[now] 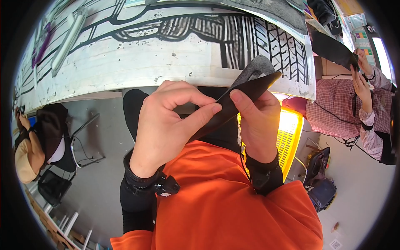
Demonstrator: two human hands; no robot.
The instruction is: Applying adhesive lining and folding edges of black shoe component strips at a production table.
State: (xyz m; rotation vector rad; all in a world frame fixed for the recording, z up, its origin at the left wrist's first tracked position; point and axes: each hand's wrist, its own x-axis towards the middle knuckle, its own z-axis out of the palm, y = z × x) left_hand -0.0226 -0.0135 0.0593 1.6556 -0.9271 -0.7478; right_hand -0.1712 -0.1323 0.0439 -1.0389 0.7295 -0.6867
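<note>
A black, flexible piece of sheet material (246, 92) with a grey, felt-like face (259, 66) is held up in front of my orange top, just off the table's near edge. It looks folded or curled, with its pointed end up and to the right. My left hand (164, 125) pinches its edge between thumb and forefinger. On the other side, my right hand (259, 127) grips it, thumb on the black face and fingers behind. The lower part of the piece runs down behind my left hand and is partly hidden.
A white table (187, 58) with black line drawings spans the front. Grey felt-like pieces (275, 14) lie at its far right; a pale long tool (68, 41) lies left. A brightly lit yellow crate (291, 141) stands beside my right arm. Co-workers sit left and right; the right one holds a black piece (333, 50).
</note>
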